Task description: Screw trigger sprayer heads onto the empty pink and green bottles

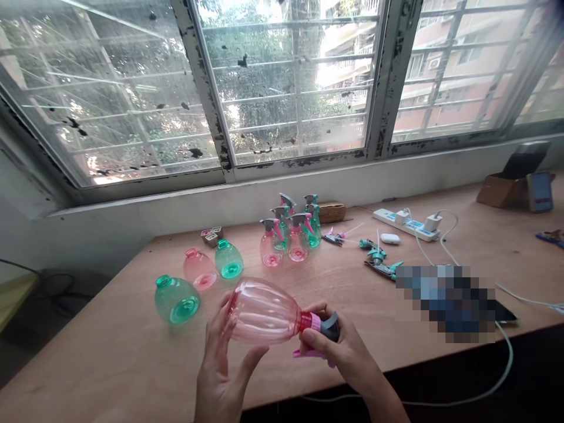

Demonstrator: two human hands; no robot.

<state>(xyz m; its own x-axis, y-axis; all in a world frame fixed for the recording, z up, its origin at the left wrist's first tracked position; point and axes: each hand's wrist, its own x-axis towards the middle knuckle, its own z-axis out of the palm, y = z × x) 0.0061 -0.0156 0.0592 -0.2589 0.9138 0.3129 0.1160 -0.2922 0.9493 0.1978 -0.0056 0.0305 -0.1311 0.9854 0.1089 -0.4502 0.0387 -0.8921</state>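
A clear pink spray bottle (264, 311) lies sideways in the air above the table, its base to the left and its pink-and-grey spray head (328, 326) to the right. My left hand (224, 352) cups the base end, fingers behind it and thumb just below. At the neck, my right hand (339, 346) is closed round the collar and spray head, thumb on the near side. Left of the hands stand headless bottles: a green one (176, 301), a pink one (199, 269) and another green one (229, 259).
Several bottles with spray heads (297, 241) stand by the wall. Loose spray heads (379, 258) lie to their right, near a white earbud case (390, 238) and a power strip (408, 225) with cables. A blurred-out item (449, 302) lies at the right, a cardboard box (502, 188) farther back.
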